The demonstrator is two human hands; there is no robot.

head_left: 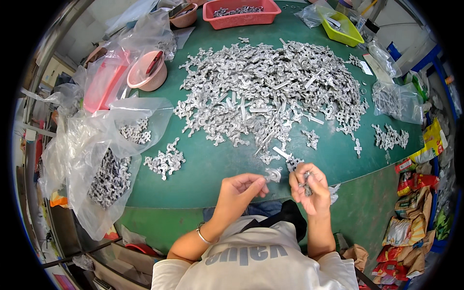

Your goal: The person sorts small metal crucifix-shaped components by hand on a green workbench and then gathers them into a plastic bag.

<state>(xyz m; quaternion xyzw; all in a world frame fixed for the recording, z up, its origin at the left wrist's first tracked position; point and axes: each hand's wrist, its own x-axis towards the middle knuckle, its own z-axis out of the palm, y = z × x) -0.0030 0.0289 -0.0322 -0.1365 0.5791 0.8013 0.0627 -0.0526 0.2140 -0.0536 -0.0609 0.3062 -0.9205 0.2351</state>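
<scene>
Near the front edge of the green table, my left hand (240, 190) pinches a small silver metal casting (274, 174) between thumb and fingertips. Just to its right, my right hand (312, 187) is closed around another metal part (308, 185), mostly hidden by the fingers. Beyond both hands spreads a large heap of silver castings (270, 82), with flat metal strips among them. A few castings (292, 162) lie right behind my right hand. A small pile of castings (166, 159) sits to the left of my left hand.
On the left, a clear plastic bag (82, 159) holds many castings, by a pink bowl (148, 72). A red tray (241, 13) and a yellow-green basket (342, 30) stand at the back. At right are a bagged bundle (394, 101) and a small pile (389, 137).
</scene>
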